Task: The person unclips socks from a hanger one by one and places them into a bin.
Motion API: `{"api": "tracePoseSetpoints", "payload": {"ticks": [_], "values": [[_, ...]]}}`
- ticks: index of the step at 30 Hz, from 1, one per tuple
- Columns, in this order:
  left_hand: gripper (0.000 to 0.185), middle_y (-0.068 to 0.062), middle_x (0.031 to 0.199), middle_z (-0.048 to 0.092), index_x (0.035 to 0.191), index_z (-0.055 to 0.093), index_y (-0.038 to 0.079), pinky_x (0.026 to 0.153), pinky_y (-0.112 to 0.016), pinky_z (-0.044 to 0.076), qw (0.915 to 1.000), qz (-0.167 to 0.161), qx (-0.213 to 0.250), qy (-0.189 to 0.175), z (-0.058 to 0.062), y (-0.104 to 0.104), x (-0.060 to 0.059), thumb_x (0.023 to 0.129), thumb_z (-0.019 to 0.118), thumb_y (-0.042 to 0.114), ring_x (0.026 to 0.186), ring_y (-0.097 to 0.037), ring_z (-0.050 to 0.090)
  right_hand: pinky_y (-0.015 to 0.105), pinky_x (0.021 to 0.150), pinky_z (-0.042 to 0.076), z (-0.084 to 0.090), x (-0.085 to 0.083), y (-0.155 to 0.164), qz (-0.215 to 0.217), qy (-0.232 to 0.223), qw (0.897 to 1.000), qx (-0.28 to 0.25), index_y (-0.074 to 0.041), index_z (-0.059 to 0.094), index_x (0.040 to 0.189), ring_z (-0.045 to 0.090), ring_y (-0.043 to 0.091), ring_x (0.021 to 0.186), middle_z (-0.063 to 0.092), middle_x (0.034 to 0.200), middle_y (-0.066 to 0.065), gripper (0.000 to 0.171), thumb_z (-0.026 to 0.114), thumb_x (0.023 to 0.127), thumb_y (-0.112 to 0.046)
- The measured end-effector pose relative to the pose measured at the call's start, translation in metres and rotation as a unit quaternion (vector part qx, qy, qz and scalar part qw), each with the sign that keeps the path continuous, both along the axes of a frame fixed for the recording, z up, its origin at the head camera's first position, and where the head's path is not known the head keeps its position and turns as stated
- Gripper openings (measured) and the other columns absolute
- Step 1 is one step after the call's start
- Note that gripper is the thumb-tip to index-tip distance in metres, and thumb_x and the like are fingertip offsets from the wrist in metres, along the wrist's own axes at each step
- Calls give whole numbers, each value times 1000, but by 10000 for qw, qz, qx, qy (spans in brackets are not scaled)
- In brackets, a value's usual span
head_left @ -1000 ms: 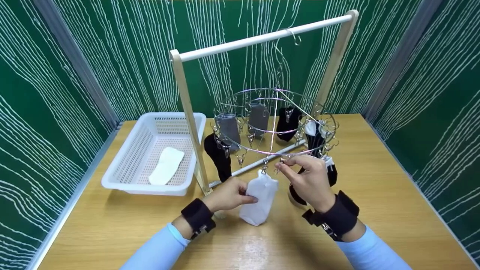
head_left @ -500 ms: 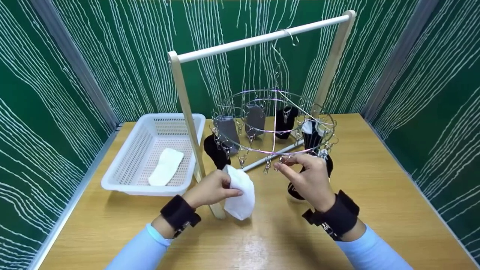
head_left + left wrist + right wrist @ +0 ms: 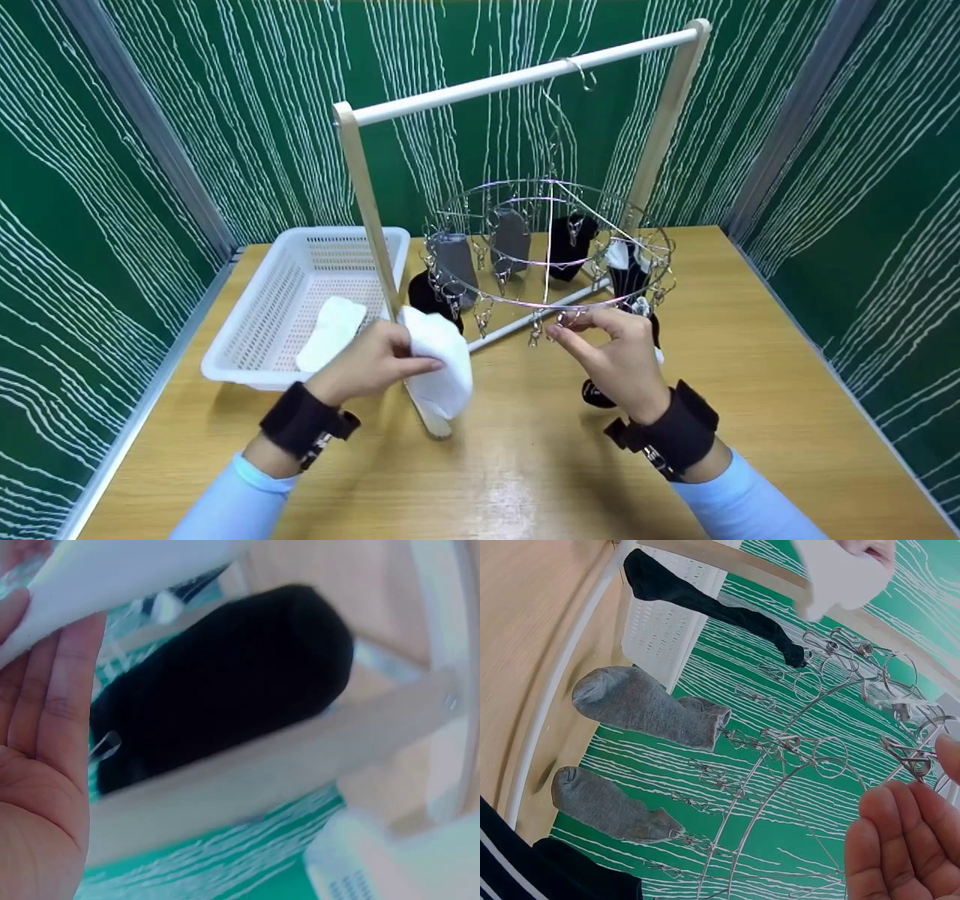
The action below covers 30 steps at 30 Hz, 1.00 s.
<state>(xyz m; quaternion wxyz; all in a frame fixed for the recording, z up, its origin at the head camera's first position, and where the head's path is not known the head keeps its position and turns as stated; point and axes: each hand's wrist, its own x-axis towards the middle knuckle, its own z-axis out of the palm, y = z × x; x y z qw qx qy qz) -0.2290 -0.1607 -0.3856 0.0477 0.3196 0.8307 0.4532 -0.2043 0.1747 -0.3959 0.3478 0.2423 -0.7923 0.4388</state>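
My left hand [image 3: 367, 364] pinches a white sock [image 3: 439, 360] between thumb and fingers, in front of the stand's left leg. In the left wrist view a black sock [image 3: 225, 682] hangs beyond that hand. With thumb and forefinger, my right hand [image 3: 619, 356] pinches a metal clip [image 3: 911, 757] on the front rim of a round wire drying hanger [image 3: 510, 302]. Two grey socks [image 3: 649, 701] hang from other clips, as do black socks [image 3: 574, 247] at the back and a striped black one [image 3: 628, 277] at the right, partly behind my right hand.
The hanger hooks on the white rod [image 3: 525, 77] of a wooden stand [image 3: 667, 127]. At the left, a white basket [image 3: 225, 367] holds another white sock [image 3: 332, 330]. A bare clip [image 3: 535, 330] dangles left of my right fingers. All stands on a wooden table [image 3: 510, 480].
My left hand has carried the white sock leftward, away from the hanger's front clip, to the stand's left leg. My right hand has stayed at the front rim.
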Motion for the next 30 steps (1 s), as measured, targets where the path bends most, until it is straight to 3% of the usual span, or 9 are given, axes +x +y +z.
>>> {"api": "tracePoseSetpoints", "payload": {"ticks": [7, 12, 17, 21, 26, 30], "values": [[16, -13, 75, 76, 88, 80, -5, 61, -18, 54, 9985, 446, 120, 292, 24, -29, 2, 94, 84, 9, 64, -2, 61, 10, 80, 55, -1, 1, -1, -17, -51, 10000, 8, 0, 82, 89, 76, 16, 75, 83, 86, 10, 14, 93, 79, 2], [10, -20, 91, 81, 98, 79, -11, 71, -23, 65, 9961, 417, 671, 400, 31, -52, 0, 93, 80, -2, 76, -4, 75, 10, 80, 54, -2, 2, -1, -44, -61, 10000, 23, -1, 82, 88, 75, 15, 76, 83, 85, 9, 13, 92, 80, 2], [14, 3, 94, 83, 102, 76, -17, 74, -27, 67, 9918, 615, 1078, 291, 37, -76, -3, 92, 77, -8, 82, -6, 79, 9, 80, 54, -2, 2, -1, -14, -56, 10000, 28, -1, 82, 87, 75, 17, 75, 83, 86, 10, 13, 92, 80, 2], [17, 14, 92, 81, 106, 75, -18, 76, -26, 67, 9893, 972, 1087, 34, 45, -89, -8, 94, 75, -6, 83, -7, 79, 10, 80, 54, -2, 2, -1, 0, -6, 10000, 27, -1, 82, 87, 76, 18, 74, 83, 85, 10, 13, 92, 79, 2], [20, 10, 88, 80, 106, 75, -16, 76, -24, 66, 9822, 1575, 997, -220, 53, -98, -23, 97, 77, 2, 79, -8, 76, 10, 78, 54, -2, 3, -3, 26, 74, 10000, -9, -4, 82, 86, 74, 14, 73, 82, 82, 10, 14, 92, 79, 4], [25, 5, 89, 79, 102, 77, -11, 71, -21, 62, 9758, 2118, 527, -97, 55, -104, -39, 98, 80, 13, 77, -7, 69, 10, 78, 53, -3, 2, -3, 41, 46, 10000, 2, -4, 82, 85, 74, 14, 73, 82, 82, 9, 13, 92, 79, 3]]}}
